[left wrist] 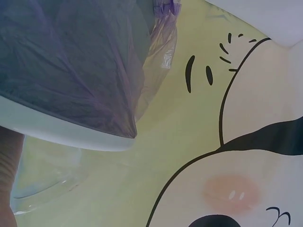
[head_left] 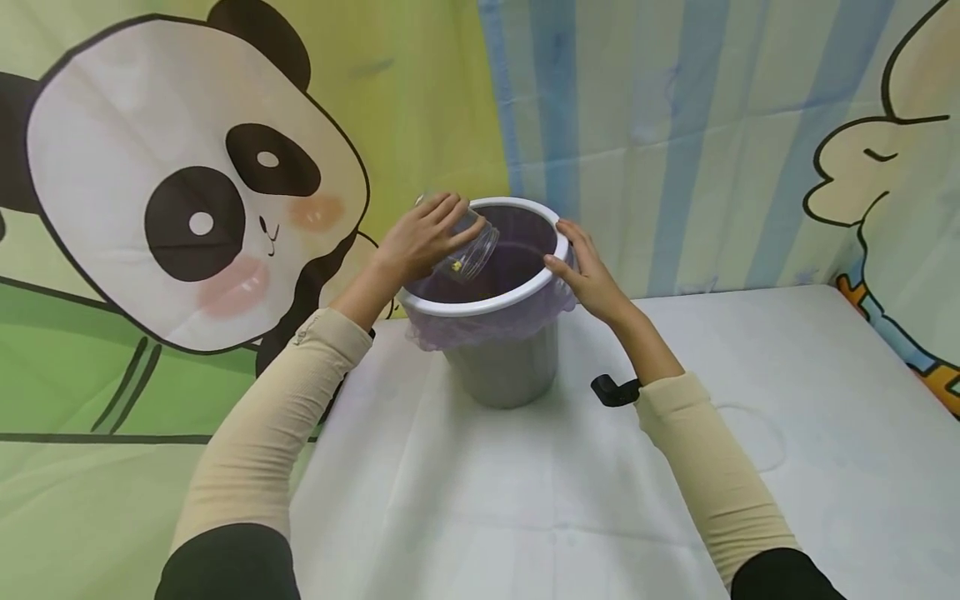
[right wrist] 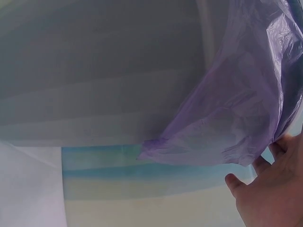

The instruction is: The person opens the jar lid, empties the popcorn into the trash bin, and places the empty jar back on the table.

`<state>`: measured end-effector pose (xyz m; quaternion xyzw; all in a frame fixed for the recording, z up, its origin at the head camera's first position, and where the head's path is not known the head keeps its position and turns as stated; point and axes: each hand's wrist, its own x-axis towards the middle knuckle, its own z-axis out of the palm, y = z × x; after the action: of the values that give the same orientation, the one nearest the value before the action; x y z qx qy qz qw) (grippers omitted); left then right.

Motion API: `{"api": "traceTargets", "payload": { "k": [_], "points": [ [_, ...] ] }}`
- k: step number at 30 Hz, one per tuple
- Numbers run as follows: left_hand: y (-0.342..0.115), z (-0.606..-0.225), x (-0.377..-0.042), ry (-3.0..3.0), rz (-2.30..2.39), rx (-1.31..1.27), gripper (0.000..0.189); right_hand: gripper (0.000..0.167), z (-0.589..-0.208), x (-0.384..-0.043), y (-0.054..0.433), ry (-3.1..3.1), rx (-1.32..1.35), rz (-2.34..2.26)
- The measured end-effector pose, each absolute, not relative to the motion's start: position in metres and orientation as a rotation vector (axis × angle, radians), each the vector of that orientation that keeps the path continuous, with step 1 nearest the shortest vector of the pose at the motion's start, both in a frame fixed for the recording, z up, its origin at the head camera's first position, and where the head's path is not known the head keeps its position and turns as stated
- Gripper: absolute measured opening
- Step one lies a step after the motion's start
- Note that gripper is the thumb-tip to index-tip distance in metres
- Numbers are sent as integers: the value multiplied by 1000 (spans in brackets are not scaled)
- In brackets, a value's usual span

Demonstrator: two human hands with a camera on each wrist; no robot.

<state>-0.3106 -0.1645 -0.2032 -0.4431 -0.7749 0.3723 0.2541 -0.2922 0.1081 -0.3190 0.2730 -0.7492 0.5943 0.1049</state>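
Observation:
My left hand grips a clear jar, tilted with its mouth down into a grey trash can. A small yellow bit shows inside the jar; what it is I cannot tell. In the left wrist view the clear jar appears below the can's white rim. My right hand holds the white rim on the right side. A thin purple bag lines the can and folds over its outside. In the right wrist view, some fingertips of that hand are hidden behind the bag.
The can stands on a white-covered table. Behind it hang a cloth with a panda print and a blue-striped cloth. A black strap piece sticks out at the right wrist.

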Motion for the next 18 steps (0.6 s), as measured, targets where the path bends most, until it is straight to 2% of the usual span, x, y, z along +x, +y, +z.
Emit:
{"api": "traceTargets", "payload": {
  "k": [18],
  "points": [
    [-162,-205,-314,-1964,1188,-1235,78,69,-321,-291,110,-2202,825,1728]
  ]
}}
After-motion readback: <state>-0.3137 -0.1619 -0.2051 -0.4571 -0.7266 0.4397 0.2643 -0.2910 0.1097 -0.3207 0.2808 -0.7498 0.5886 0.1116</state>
